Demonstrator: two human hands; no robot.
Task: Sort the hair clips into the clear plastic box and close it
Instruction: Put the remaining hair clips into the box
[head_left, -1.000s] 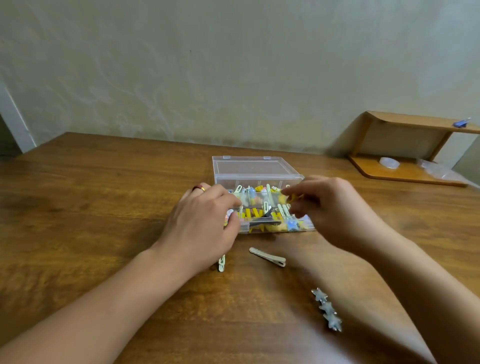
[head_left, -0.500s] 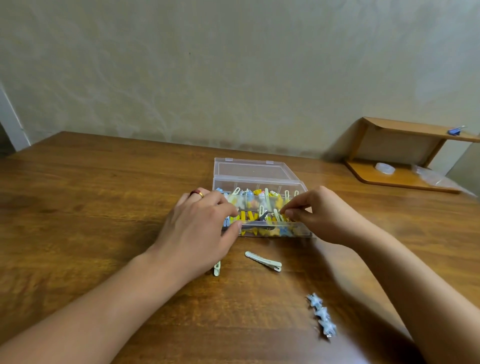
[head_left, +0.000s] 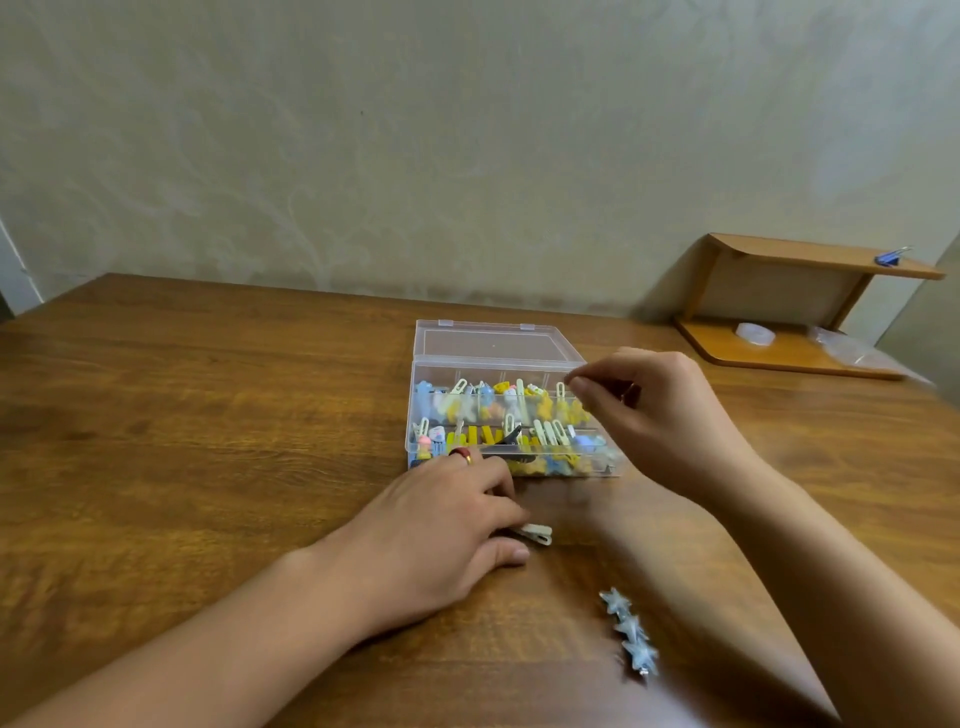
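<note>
The clear plastic box (head_left: 415, 415) stands open mid-table, its lid (head_left: 493, 343) lying flat behind it, and its compartments hold several yellow, blue and cream hair clips. My left hand (head_left: 441, 540) lies on the table in front of the box. Its thumb and fingers close on a cream clip (head_left: 536, 533), only the tip of which shows. My right hand (head_left: 654, 415) hovers over the box's right end, thumb and forefinger tips together with nothing visible between them. A silver-blue star clip (head_left: 631, 631) lies loose at the front right.
At the back right against the wall, a small wooden shelf (head_left: 779, 348) holds a tape roll (head_left: 754, 333), a plastic bag (head_left: 852, 352) and, on top, a blue binder clip (head_left: 891, 257). The wooden table (head_left: 208, 415) stretches bare to the left.
My left hand has left the box's front left corner and come back onto the cream clip. My right hand rose from among the clips to above the box's right end.
</note>
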